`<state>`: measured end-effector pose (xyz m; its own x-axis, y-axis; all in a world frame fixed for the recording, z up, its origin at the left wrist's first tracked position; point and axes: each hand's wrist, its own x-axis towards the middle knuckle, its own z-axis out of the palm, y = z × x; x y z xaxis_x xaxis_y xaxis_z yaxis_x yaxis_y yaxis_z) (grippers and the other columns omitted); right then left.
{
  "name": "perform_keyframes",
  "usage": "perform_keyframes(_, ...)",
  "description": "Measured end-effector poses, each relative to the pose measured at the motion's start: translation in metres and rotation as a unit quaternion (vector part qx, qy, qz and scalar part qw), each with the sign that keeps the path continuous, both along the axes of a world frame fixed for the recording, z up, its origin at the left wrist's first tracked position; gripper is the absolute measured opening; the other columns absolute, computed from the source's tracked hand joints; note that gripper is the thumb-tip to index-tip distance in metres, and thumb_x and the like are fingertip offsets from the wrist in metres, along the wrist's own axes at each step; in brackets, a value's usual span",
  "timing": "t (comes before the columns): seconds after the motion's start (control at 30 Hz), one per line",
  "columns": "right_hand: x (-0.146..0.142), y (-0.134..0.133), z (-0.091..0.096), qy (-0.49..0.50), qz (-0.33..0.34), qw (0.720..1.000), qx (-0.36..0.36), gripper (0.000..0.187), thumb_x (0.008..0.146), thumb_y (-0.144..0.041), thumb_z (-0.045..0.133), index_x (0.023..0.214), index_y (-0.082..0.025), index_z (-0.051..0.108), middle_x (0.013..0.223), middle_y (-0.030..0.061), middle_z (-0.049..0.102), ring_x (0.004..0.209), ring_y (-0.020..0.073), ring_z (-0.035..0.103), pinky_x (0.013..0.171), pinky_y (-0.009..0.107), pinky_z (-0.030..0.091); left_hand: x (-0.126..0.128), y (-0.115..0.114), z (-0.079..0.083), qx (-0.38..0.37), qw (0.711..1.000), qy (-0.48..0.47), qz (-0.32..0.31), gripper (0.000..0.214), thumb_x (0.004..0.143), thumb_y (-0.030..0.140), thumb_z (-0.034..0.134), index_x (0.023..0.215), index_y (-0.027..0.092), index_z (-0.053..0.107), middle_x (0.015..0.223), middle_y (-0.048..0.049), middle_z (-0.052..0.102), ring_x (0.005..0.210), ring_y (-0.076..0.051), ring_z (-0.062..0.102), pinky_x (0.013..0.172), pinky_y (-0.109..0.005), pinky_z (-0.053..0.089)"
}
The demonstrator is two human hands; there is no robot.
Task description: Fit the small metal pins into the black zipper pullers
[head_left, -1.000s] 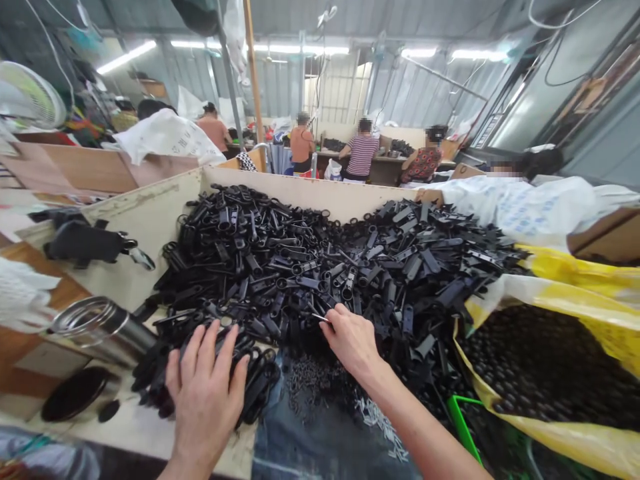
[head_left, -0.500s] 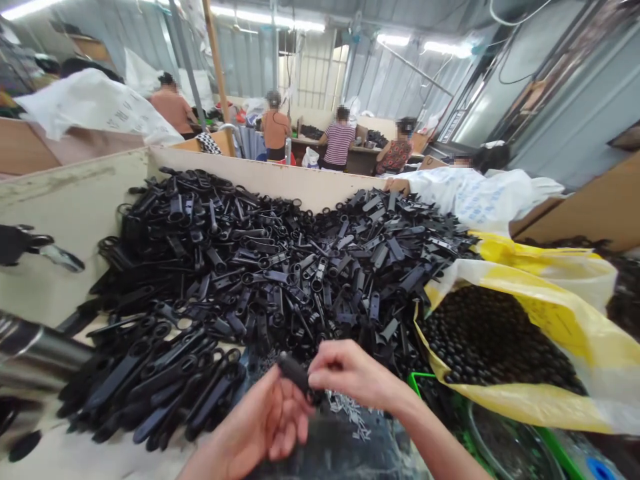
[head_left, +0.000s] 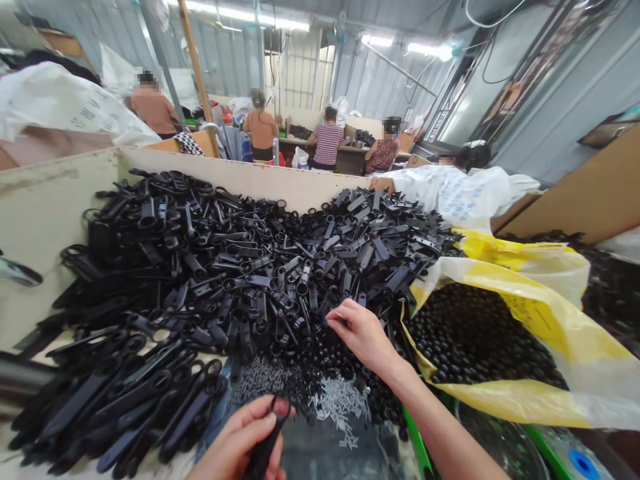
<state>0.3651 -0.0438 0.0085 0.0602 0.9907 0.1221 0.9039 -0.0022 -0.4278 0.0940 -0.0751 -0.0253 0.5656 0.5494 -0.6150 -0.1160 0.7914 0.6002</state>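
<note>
Black plastic zipper pull (head_left: 265,443) sits pinched in the left hand (head_left: 235,443) at the bottom edge of the board bin (head_left: 240,177), tilted with its loop uppermost and its long tab running down out of view. Thumb and fingers close around it just below the loop. The right hand (head_left: 363,337) is well apart from the left, out over the lower slope of a big heap of black pulls (head_left: 225,267), its fingertips (head_left: 330,317) down among the tabs; whether they pinch anything is too small to tell.

Between the hands, along the near side of the heap, lie a scatter of small black beads (head_left: 345,380), a patch of small dark parts (head_left: 263,377) and a little drift of silver metal pieces (head_left: 340,403). Long pulls lie flat side by side toward the bin's near left corner. Past the heap's right side, a yellow-and-white plastic sack (head_left: 500,393) gapes open, full of black beads (head_left: 475,333), beside the rim of a green crate (head_left: 415,433).

At the far wall, a co-worker's hand (head_left: 383,185) rests on the top edge beside a white printed sack (head_left: 455,197). Farther back, a co-worker in a striped shirt (head_left: 327,137) sits at a long table (head_left: 350,160).
</note>
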Motion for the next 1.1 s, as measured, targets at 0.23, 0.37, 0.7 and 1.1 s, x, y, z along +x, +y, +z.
perform_keyframes(0.23, -0.007, 0.003, -0.012, -0.108, 0.036, 0.992, -0.061, 0.014, 0.094, -0.016, 0.066, 0.097, -0.027, 0.075, 0.104, 0.0000, 0.066, 0.083, 0.0154, 0.070, 0.067, 0.024, 0.045, 0.006, 0.007, 0.005, 0.029, 0.996, 0.026, 0.082, 0.055, 0.064, 0.051, 0.089, 0.101, 0.016, 0.070, 0.075, -0.0050, 0.075, 0.044, -0.011, 0.052, 0.047, -0.028, 0.050)
perform_keyframes(0.37, -0.017, 0.005, -0.021, -0.116, 0.020, 0.991, -0.062, 0.012, 0.097, -0.021, 0.064, 0.097, -0.025, 0.074, 0.105, 0.0015, 0.066, 0.085, 0.0161, 0.069, 0.068, 0.024, 0.045, 0.004, 0.003, 0.007, 0.019, 0.994, 0.040, 0.098, 0.053, 0.068, 0.047, 0.088, 0.106, 0.016, 0.069, 0.075, -0.0037, 0.073, 0.050, -0.011, 0.053, 0.050, -0.028, 0.052)
perform_keyframes(0.7, -0.031, -0.032, -0.008, 0.070, -0.054, 0.996, 0.015, 0.017, 0.095, -0.032, 0.061, 0.087, -0.022, 0.072, 0.090, 0.0036, 0.070, 0.061, 0.0156, 0.060, 0.059, 0.027, 0.048, -0.012, -0.007, 0.010, 0.013, 0.991, 0.038, 0.131, 0.056, 0.077, 0.048, 0.081, 0.120, 0.015, 0.065, 0.094, -0.0092, 0.074, 0.069, -0.015, 0.060, 0.058, -0.027, 0.054)
perform_keyframes(1.1, -0.106, -0.081, -0.036, 0.088, 0.151, 0.968, 0.179, 0.024, 0.104, -0.020, 0.050, 0.122, -0.019, 0.064, 0.114, 0.0124, 0.078, 0.093, 0.0202, 0.079, 0.077, 0.026, 0.063, -0.004, -0.031, 0.012, 0.038, 0.989, 0.048, 0.137, 0.060, 0.072, 0.054, 0.084, 0.120, 0.019, 0.070, 0.079, -0.0002, 0.064, 0.064, -0.013, 0.055, 0.050, -0.023, 0.044)
